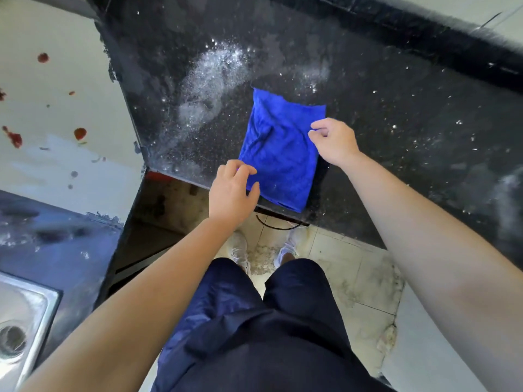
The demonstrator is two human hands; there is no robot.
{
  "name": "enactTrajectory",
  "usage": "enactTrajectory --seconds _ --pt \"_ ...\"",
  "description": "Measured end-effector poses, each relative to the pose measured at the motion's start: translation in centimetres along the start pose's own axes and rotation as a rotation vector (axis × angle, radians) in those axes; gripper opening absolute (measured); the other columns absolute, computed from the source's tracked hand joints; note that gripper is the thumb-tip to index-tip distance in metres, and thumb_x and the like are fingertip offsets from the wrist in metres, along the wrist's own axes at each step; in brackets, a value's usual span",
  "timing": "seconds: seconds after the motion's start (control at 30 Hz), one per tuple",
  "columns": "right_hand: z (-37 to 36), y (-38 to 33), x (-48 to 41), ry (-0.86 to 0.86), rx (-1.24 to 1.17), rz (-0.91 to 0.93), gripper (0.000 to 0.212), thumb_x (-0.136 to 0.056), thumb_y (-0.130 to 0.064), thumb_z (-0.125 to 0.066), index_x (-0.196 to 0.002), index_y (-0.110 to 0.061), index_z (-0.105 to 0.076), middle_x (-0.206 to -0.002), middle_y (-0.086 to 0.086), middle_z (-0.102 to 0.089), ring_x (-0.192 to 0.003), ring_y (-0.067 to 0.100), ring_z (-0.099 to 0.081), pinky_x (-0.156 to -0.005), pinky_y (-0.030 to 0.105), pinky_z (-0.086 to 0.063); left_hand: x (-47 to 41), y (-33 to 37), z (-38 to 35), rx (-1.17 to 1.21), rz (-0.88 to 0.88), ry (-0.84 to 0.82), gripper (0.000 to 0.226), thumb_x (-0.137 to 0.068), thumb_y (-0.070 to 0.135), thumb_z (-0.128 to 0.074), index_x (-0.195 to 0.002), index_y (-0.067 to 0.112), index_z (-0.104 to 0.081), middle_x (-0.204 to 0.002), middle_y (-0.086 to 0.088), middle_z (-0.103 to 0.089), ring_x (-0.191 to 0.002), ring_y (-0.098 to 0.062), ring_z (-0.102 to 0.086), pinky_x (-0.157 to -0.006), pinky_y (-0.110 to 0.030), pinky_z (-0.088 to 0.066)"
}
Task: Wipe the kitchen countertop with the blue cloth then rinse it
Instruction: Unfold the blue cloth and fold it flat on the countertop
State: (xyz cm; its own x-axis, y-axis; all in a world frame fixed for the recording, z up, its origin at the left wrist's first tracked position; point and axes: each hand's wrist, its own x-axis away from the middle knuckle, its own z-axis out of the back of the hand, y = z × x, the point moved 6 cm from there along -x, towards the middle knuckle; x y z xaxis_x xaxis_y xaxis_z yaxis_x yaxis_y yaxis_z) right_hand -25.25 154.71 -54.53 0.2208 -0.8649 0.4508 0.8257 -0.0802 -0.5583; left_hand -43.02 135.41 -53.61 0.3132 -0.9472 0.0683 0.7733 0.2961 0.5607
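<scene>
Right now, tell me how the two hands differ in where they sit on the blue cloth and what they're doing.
The left hand is at the cloth's near left corner, by the counter's front edge; the right hand is at the far right edge. The left hand's fingers are spread and curled loosely over the corner; the right hand's thumb and fingertips pinch at the edge. Both are bare and meet the cloth, which lies flat and folded.

The black speckled worktop point(396, 131) carries 1 folded blue cloth point(278, 154), lying flat at its near edge. White powder point(209, 77) is smeared on the worktop left of and beyond the cloth.
</scene>
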Motion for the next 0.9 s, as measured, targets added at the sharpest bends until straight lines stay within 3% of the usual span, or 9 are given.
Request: enactTrajectory --seconds 0.07,0.13,0.23,0.37,0.43,0.53,0.73,0.83,0.9 --pt "1.2 0.5 -0.2 0.033 0.079 0.048 0.031 -0.095 -0.023 -0.053 -0.123 -0.021 -0.067 -0.114 -0.002 -0.070 -0.112 0.017 -0.061 -0.095 0.025 -0.044 -0.7 1.9 -0.9 -0.097 -0.217 -0.019 0.027 -0.090 0.023 -0.055 -0.111 0.011 -0.068 -0.120 -0.009 -0.062 -0.102 -0.034 -0.058 -0.074 -0.045 -0.053" --pt "1.4 0.2 -0.5 0.038 0.183 0.150 0.031 -0.097 -0.022 -0.051 -0.123 -0.024 -0.067 -0.118 0.002 -0.065 -0.109 0.020 -0.061 -0.098 0.032 -0.046 -1.2 2.4 -2.1 -0.220 -0.292 -0.082 0.037 -0.092 0.027 -0.049 -0.120 0.013 -0.067 -0.131 -0.012 -0.060 -0.110 -0.035 -0.058 -0.079 -0.046 -0.051" --pt "0.4 -1.3 -1.2 0.011 0.277 0.295 0.029 -0.099 -0.022 -0.051 -0.122 -0.026 -0.067 -0.123 0.004 -0.058 -0.101 0.023 -0.061 -0.096 0.038 -0.047 -1.1 0.7 -3.2 -0.294 -0.162 -0.165 0.043 -0.094 0.031 -0.057 -0.134 0.014 -0.058 -0.145 -0.013 -0.049 -0.122 -0.037 -0.048 -0.092 -0.052 -0.044" --pt "-1.5 -4.5 -3.2 0.017 0.246 0.393 0.030 -0.100 -0.026 -0.052 -0.128 -0.026 -0.064 -0.127 0.003 -0.054 -0.095 0.019 -0.060 -0.091 0.035 -0.049 0.0 0.0 -3.6 -0.290 -0.135 -0.160 0.045 -0.092 0.031 -0.062 -0.133 0.013 -0.059 -0.145 -0.015 -0.049 -0.120 -0.037 -0.049 -0.090 -0.050 -0.045" --pt "-2.7 -6.7 -4.1 0.024 0.260 0.500 0.032 -0.101 -0.028 -0.052 -0.130 -0.028 -0.064 -0.126 0.003 -0.053 -0.101 0.019 -0.057 -0.088 0.034 -0.048 0.4 -0.1 -3.5 -0.267 -0.117 -0.143 0.045 -0.092 0.032 -0.060 -0.133 0.013 -0.060 -0.145 -0.015 -0.049 -0.120 -0.037 -0.049 -0.091 -0.050 -0.045" --pt "-5.3 -8.8 -5.0 -0.044 0.472 0.699 0.036 -0.102 -0.036 -0.049 -0.136 -0.031 -0.060 -0.127 0.007 -0.049 -0.113 0.028 -0.049 -0.092 0.043 -0.044 1.0 -0.4 -3.5 -0.241 -0.094 -0.089 0.044 -0.091 0.032 -0.061 -0.130 0.012 -0.062 -0.143 -0.016 -0.051 -0.116 -0.038 -0.051 -0.092 -0.050 -0.046" --pt "-6.5 -9.1 -6.0 -0.028 0.626 0.617 0.049 -0.103 -0.041 -0.047 -0.150 -0.032 -0.042 -0.134 0.011 -0.042 -0.118 0.033 -0.042 -0.099 0.044 -0.037 1.6 -0.4 -3.9 -0.243 -0.034 -0.055 0.043 -0.092 0.032 -0.061 -0.130 0.013 -0.062 -0.144 -0.014 -0.050 -0.114 -0.037 -0.049 -0.091 -0.048 -0.044" --pt "-5.3 -6.7 -3.3 -0.052 0.497 0.614 0.058 -0.099 -0.039 -0.056 -0.152 -0.024 -0.038 -0.147 0.012 -0.037 -0.126 0.033 -0.042 -0.102 0.046 -0.039 1.2 -0.2 -3.5 -0.202 -0.005 -0.063 0.042 -0.092 0.037 -0.056 -0.127 0.013 -0.064 -0.141 -0.013 -0.051 -0.117 -0.038 -0.050 -0.092 -0.048 -0.045" --pt "-4.1 -4.4 -0.5 -0.025 0.418 0.590 0.060 -0.097 -0.039 -0.059 -0.151 -0.020 -0.040 -0.143 0.011 -0.041 -0.120 0.030 -0.047 -0.100 0.045 -0.044 0.9 -0.2 -2.9 -0.199 0.040 -0.043 0.039 -0.092 0.035 -0.058 -0.124 0.013 -0.065 -0.138 -0.013 -0.052 -0.120 -0.037 -0.049 -0.093 -0.048 -0.044"
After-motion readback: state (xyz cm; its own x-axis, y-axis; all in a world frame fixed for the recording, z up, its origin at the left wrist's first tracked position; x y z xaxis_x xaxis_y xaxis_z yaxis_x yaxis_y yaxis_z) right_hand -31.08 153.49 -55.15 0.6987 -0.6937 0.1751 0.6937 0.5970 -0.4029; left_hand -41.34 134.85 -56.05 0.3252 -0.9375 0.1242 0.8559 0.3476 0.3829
